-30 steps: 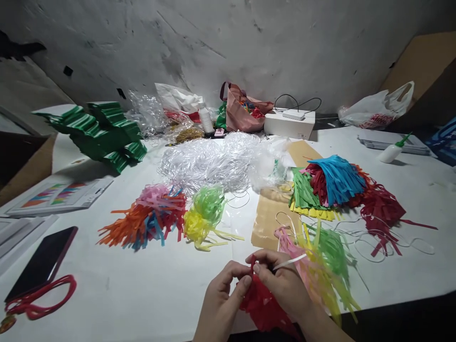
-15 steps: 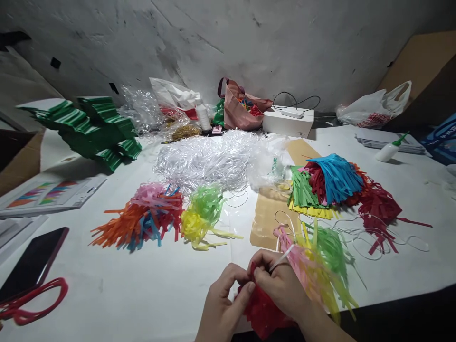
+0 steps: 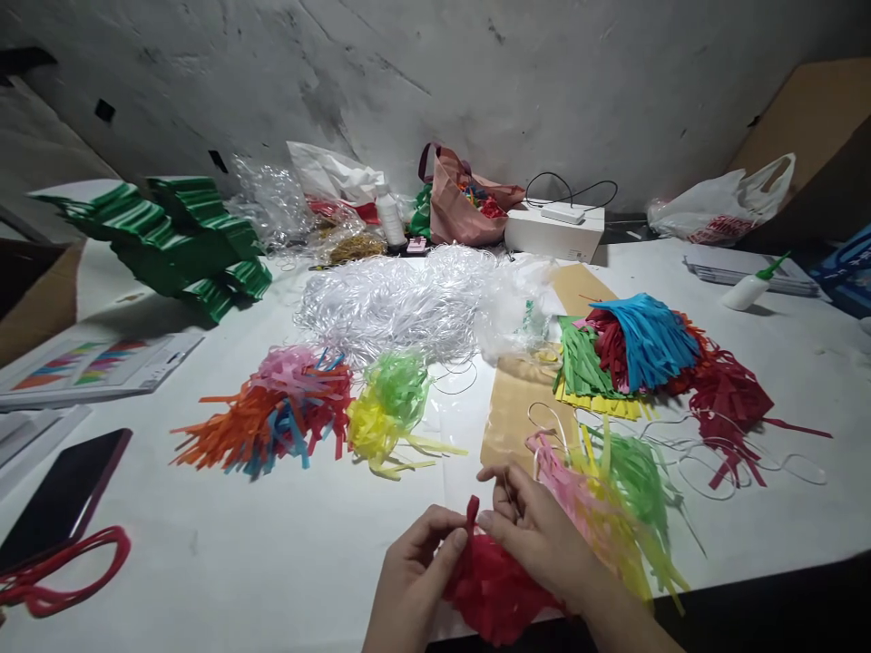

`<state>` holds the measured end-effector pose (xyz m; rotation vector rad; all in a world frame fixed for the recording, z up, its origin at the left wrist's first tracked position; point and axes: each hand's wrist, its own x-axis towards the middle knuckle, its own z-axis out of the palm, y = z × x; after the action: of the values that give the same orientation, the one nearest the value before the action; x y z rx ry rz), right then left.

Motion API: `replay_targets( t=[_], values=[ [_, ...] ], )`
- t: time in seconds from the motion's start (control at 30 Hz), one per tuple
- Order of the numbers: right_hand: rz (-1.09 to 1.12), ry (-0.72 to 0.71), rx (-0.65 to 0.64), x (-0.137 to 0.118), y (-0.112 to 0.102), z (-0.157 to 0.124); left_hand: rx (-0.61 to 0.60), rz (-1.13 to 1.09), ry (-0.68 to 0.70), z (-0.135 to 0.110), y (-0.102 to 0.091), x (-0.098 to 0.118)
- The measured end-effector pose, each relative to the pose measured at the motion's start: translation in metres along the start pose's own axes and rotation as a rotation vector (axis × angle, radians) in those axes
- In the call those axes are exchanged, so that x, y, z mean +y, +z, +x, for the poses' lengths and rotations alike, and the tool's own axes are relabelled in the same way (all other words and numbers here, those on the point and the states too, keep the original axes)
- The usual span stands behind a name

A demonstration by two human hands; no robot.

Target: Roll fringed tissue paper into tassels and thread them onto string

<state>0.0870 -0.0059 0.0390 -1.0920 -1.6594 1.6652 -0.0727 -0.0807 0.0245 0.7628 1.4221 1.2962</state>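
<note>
Pinched the red tassel [image 3: 494, 589] at its twisted neck, left hand [image 3: 415, 580] closed on it with thumb and forefinger, right hand [image 3: 537, 535] closed on it too, other fingers loose. Lay between both hands, fringe bunched toward the wrists at the near table edge [image 3: 762, 558]. Judged best gripped tight at the neck, fringe left uncrushed. Crowded just right of the right hand by a tassel pile [image 3: 612, 490] — open room left of the left hand.

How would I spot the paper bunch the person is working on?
Go to the near edge of the white table, where the left hand and right hand meet. Both pinch the red paper tassel there. It is the only bunch held in fingers, all red, unlike the pink, yellow and green bunch beside it.
</note>
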Motion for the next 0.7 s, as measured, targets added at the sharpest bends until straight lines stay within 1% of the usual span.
replay_targets(
  t=[0.03, 0.1, 0.2, 0.27, 0.43, 0.57, 0.7],
  values=[
    [0.009, -0.01, -0.007, -0.001, -0.003, -0.002, 0.043, -0.051, -0.046, 0.002, -0.002, -0.002],
    [-0.041, -0.054, -0.023, -0.005, -0.009, -0.006, 0.107, -0.145, -0.111, 0.005, -0.004, -0.006],
    [-0.159, -0.104, -0.066, -0.012, -0.012, -0.012, 0.13, -0.258, -0.163, 0.008, -0.006, -0.008],
    [-0.198, -0.09, -0.12, -0.015, -0.01, -0.016, 0.119, -0.307, -0.18, 0.008, -0.007, -0.009],
    [-0.205, -0.11, -0.328, -0.02, -0.003, -0.021, 0.068, -0.325, -0.169, 0.005, -0.007, -0.01],
    [-0.191, -0.096, -0.377, -0.017, -0.002, -0.021, 0.022, -0.302, -0.141, 0.004, -0.006, -0.013],
    [-0.154, -0.114, -0.418, -0.011, -0.001, -0.018, -0.027, -0.261, -0.118, 0.002, -0.007, -0.017]
  ],
)
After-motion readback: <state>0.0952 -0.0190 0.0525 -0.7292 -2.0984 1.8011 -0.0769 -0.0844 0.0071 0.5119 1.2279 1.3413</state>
